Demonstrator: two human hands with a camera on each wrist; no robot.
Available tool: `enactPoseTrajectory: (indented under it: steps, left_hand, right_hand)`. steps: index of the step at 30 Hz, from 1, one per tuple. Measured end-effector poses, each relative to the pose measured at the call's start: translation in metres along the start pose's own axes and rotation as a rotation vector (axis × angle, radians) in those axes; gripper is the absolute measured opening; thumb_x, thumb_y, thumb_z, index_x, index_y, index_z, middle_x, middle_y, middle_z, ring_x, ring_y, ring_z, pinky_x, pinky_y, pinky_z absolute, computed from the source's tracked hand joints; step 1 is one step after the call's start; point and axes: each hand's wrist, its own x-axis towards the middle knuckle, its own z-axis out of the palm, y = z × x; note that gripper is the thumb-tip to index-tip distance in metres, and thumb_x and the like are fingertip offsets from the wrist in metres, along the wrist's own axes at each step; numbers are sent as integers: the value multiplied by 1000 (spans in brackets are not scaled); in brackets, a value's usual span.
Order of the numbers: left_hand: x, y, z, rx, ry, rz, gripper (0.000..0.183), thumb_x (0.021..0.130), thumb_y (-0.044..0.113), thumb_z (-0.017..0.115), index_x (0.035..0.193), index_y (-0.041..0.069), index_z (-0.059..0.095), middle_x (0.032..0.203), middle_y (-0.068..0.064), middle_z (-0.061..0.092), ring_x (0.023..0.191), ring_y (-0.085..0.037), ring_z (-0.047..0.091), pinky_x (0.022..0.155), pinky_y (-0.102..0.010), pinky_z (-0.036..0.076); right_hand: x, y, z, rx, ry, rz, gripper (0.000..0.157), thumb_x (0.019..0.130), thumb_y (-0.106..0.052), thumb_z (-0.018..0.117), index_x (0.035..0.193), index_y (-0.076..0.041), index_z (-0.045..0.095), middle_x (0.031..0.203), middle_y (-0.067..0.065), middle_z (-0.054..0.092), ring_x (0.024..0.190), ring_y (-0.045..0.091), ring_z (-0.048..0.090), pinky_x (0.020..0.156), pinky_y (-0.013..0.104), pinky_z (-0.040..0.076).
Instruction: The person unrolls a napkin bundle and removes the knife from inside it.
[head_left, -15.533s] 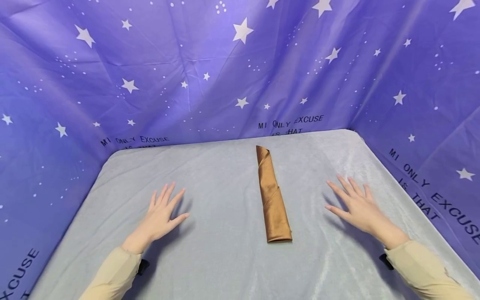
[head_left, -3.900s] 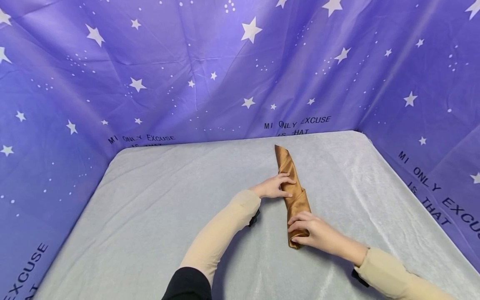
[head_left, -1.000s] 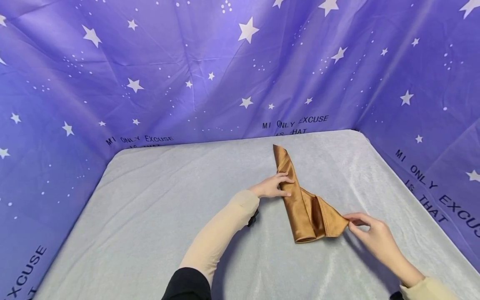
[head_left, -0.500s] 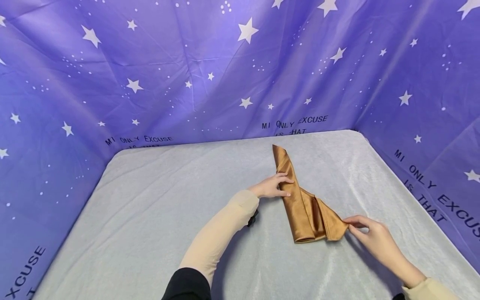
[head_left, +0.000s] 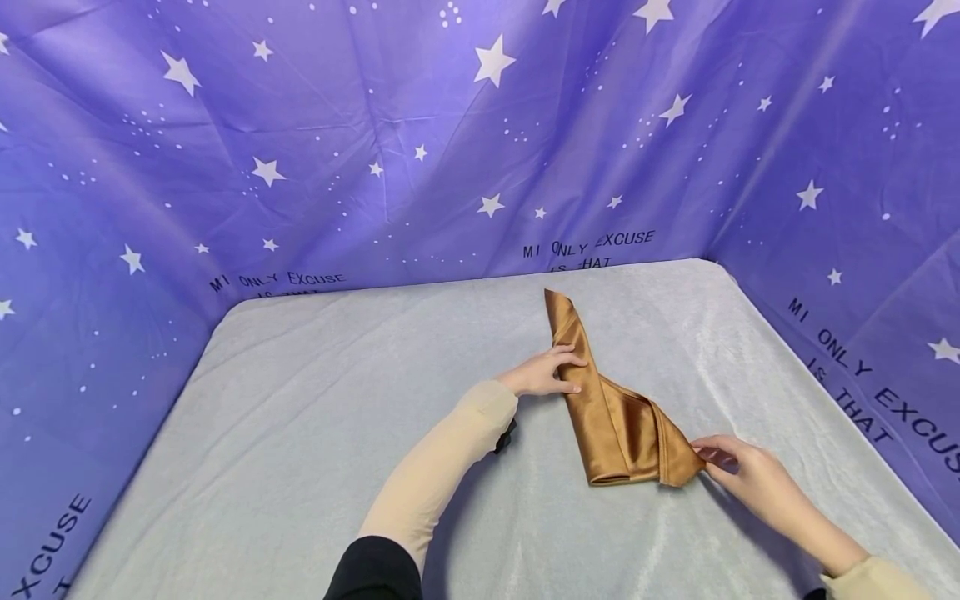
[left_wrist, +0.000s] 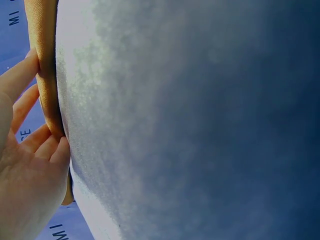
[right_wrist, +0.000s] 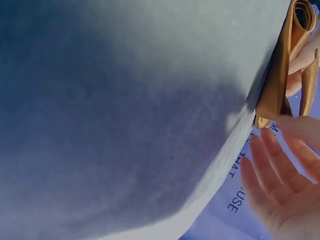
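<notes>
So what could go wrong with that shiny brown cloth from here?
The right-hand grip pinches only a corner of the brown cloth, so it might slip free. The left-hand grip rests on the rolled part well above its near end, so a hard pull could swing that end askew. And the flap beside the pinched corner looks folded over, so it may crease if pressed flat like that.

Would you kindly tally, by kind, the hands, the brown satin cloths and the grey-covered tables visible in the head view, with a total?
Hands: 2, the left hand and the right hand
Brown satin cloth: 1
Grey-covered table: 1
Total: 4
</notes>
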Motion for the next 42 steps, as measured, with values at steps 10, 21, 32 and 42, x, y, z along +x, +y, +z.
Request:
enactPoseTrajectory:
  steps: [10, 21, 32, 42]
  left_hand:
    - [1, 0, 1, 10, 13, 14, 48, 85, 30, 58, 129, 18, 45, 145, -4, 21, 130, -21, 23, 103, -32, 23]
    - [0, 0, 0, 10, 2, 9, 48, 85, 32, 57, 130, 18, 44, 145, -3, 20, 130, -21, 23, 103, -32, 24]
    - [1, -1, 0, 25, 3, 14, 49, 85, 35, 57, 130, 20, 44, 145, -3, 20, 130, -20, 23, 103, -30, 24]
    - [2, -1, 1, 13, 7, 15, 48, 85, 33, 58, 130, 19, 44, 145, -3, 20, 131, -20, 22, 103, -31, 23]
  right_hand:
    - [-1, -5, 3, -16, -26, -89, 57, 51, 7, 76, 105, 0, 58, 89, 6, 61, 71, 8, 57, 67, 9, 41]
    - [6, -7, 5, -166, -27, -101, 52, 53, -4, 79, 101, -5, 61, 95, 9, 58, 81, 27, 57, 64, 42, 48]
    - [10, -10, 0, -91, 17, 70, 45, 62, 6, 71, 105, 0, 58, 83, 7, 62, 65, 9, 57, 56, 24, 48]
    - [5, -1, -11, -13, 50, 196, 40, 64, 8, 68, 103, 3, 58, 70, 11, 63, 58, -7, 49, 51, 13, 41]
